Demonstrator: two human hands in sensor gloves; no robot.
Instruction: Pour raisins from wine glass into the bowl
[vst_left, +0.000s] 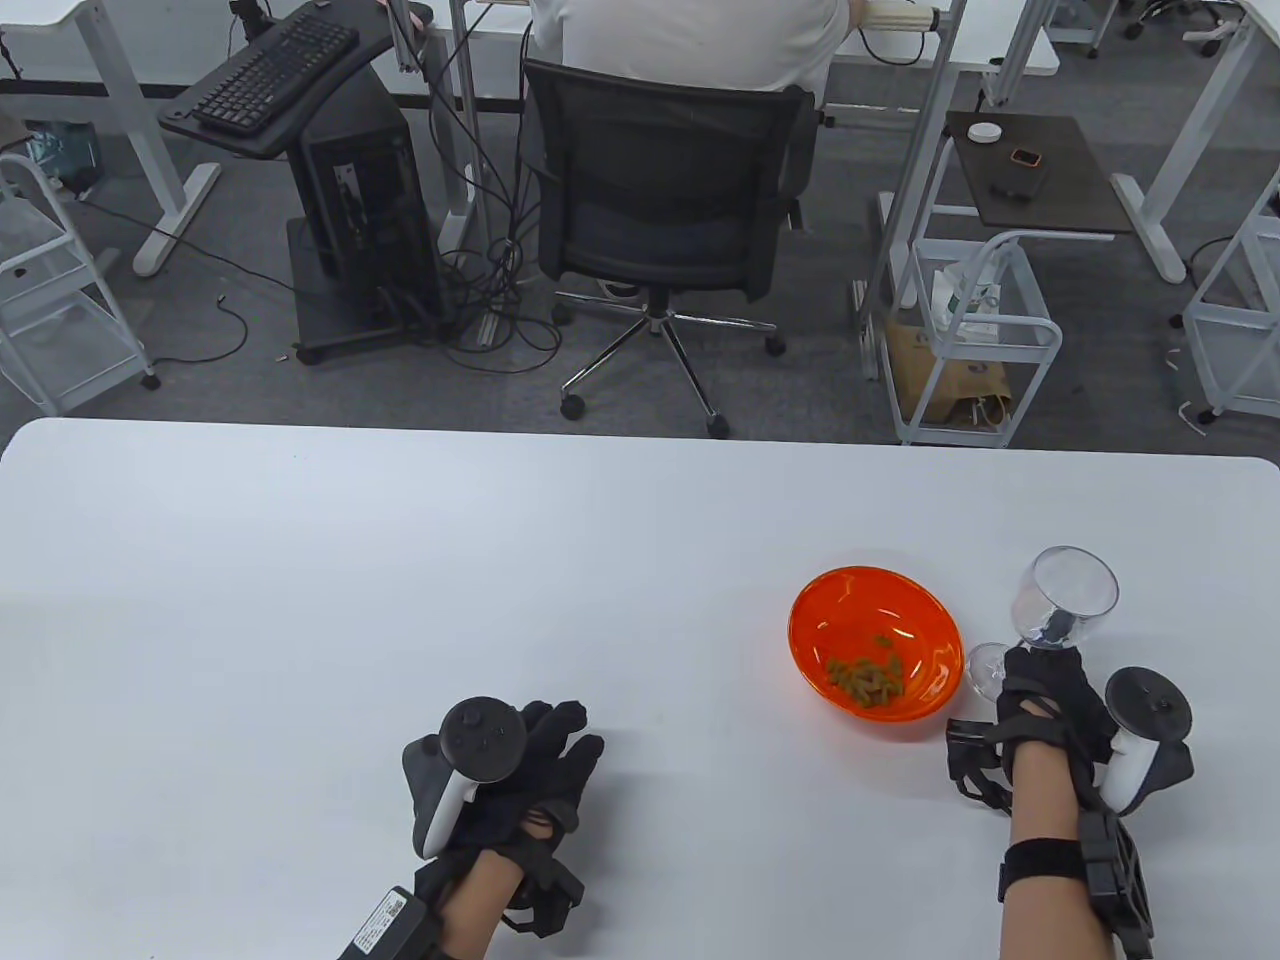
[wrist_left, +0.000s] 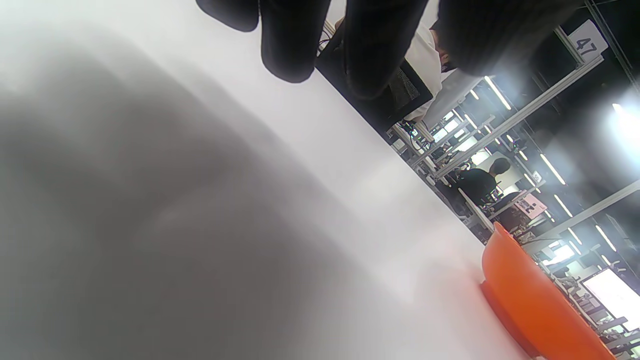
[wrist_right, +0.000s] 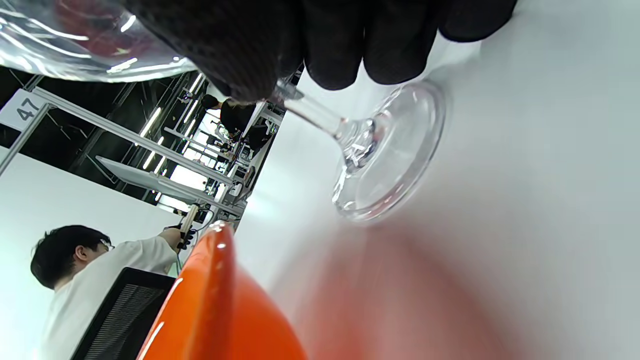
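An orange bowl (vst_left: 876, 640) sits on the white table at the right, with a small heap of raisins (vst_left: 866, 679) in it. My right hand (vst_left: 1045, 690) grips a clear wine glass (vst_left: 1066, 598) by its stem, just right of the bowl. The glass is tilted to the right, looks empty, and its foot (vst_left: 986, 667) hangs close above the table. In the right wrist view the fingers (wrist_right: 320, 45) wrap the stem above the foot (wrist_right: 390, 155), beside the bowl's rim (wrist_right: 215, 270). My left hand (vst_left: 545, 750) rests flat on the table, empty.
The table's far edge (vst_left: 640, 440) runs across the middle of the table view. Beyond it stand an office chair (vst_left: 670, 210) with a seated person, a trolley (vst_left: 975, 340) and desks. The left wrist view shows the bowl's side (wrist_left: 530, 305).
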